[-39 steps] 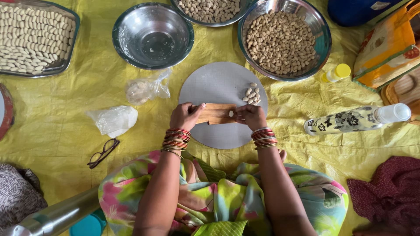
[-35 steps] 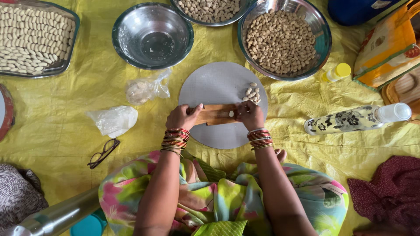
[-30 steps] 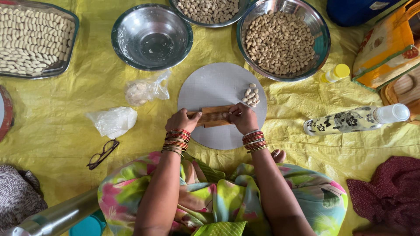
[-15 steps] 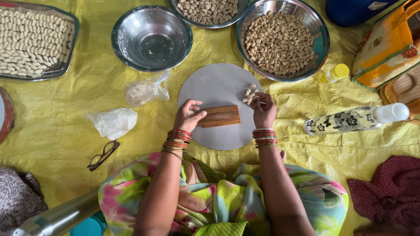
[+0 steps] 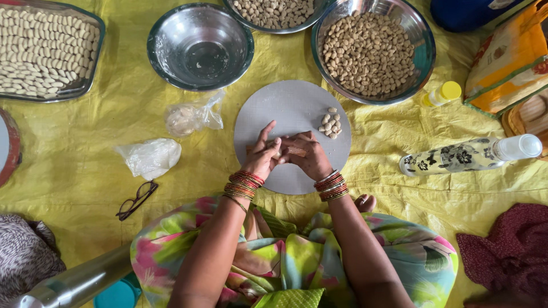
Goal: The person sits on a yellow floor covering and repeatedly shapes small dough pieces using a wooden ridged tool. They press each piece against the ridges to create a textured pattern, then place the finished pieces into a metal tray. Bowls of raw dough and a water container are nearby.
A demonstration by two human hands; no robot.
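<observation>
A yellow plastic sheet (image 5: 85, 171) covers the floor, and the round grey board (image 5: 291, 108) lies at its middle. Beyond the board stand three steel bowls: an empty one (image 5: 200, 45), one full of small shaped pieces (image 5: 368, 48), and a third (image 5: 274, 11) cut off by the frame's top edge. On the board, both hands meet over a ridged wooden block (image 5: 295, 151), mostly hidden. The left hand (image 5: 264, 158) presses with fingers together; the right hand (image 5: 305, 155) curls over it, its grip unclear. About nine shaped dough pieces (image 5: 330, 122) sit just beside the right hand.
</observation>
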